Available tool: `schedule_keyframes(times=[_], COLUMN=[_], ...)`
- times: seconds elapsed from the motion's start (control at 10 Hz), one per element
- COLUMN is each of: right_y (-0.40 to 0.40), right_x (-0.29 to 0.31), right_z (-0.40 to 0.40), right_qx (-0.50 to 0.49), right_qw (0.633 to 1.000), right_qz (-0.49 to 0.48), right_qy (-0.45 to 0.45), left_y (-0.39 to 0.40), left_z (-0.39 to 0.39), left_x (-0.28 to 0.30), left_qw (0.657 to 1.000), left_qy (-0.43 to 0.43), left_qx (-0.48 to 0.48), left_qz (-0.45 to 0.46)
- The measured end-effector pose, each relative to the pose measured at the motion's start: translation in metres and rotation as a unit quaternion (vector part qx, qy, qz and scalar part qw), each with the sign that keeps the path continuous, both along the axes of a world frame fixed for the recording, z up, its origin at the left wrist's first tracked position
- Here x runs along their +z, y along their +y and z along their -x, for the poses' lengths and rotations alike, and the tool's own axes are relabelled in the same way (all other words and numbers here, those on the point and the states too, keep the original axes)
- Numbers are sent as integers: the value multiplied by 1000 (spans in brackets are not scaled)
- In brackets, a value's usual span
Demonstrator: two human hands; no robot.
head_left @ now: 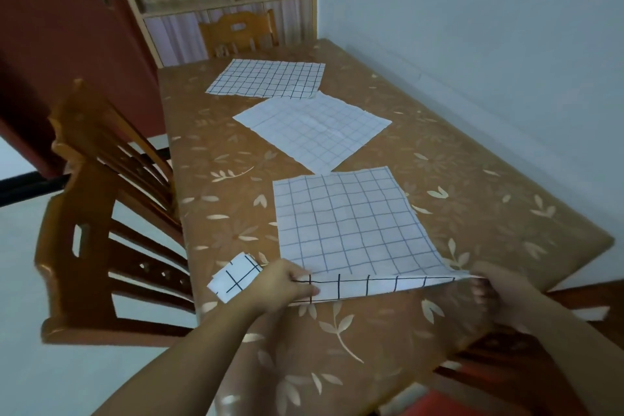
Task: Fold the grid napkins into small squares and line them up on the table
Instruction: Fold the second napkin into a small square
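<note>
Pinching the near edge of the nearest napkin [347, 230], the left hand [287, 284] and right hand [496, 294] each clamp one corner and lift that edge off the table [472, 179]. Left of this napkin lies a small folded square [233, 277]. Beyond it, two flat napkins lie, the middle napkin [314, 128] and the far napkin [266, 78].

Three open napkins lie in a row down the table [439, 159]. The far napkin [266, 78] lies nearest the end chair [236, 32]. The middle napkin [312, 130] touches it. The near napkin [347, 223] lies before both, its near edge held by the left hand [287, 284] and right hand [496, 290]. A folded square [234, 277] lies just left of the left hand. A side chair [101, 213] stands left of the table.
</note>
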State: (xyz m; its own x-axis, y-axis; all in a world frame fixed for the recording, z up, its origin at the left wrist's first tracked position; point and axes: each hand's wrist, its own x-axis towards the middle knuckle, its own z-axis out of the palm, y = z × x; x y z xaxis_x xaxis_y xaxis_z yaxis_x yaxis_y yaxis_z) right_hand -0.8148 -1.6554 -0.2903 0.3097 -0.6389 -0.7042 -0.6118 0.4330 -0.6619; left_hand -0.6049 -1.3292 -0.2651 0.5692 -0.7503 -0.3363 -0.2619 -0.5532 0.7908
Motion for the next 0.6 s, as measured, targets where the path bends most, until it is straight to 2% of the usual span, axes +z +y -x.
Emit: schedule_keyframes(times=[0.1, 0.2, 0.4, 0.5, 0.6], right_y=[13, 4, -32, -55, -69], right_x=[37, 46, 39, 12, -7], right_z=[-12, -43, -128, -164, -192], right_qx=[-44, -75, -50, -28, -17], right_qw=[995, 986, 982, 984, 976], right_qz=[-31, -43, -65, -82, -143], right_qy=[-79, -143, -168, -156, -162], left_y=[-1, -11, -49, -70, -85], left_z=[-4, -23, -72, -101, -120], left_x=[2, 6, -1, -22, -37], left_qw=[996, 984, 945, 930, 909], left_qy=[54, 75, 113, 107, 128], left_qx=[52, 136, 281, 339, 388], left_qz=[48, 84, 120, 98, 81])
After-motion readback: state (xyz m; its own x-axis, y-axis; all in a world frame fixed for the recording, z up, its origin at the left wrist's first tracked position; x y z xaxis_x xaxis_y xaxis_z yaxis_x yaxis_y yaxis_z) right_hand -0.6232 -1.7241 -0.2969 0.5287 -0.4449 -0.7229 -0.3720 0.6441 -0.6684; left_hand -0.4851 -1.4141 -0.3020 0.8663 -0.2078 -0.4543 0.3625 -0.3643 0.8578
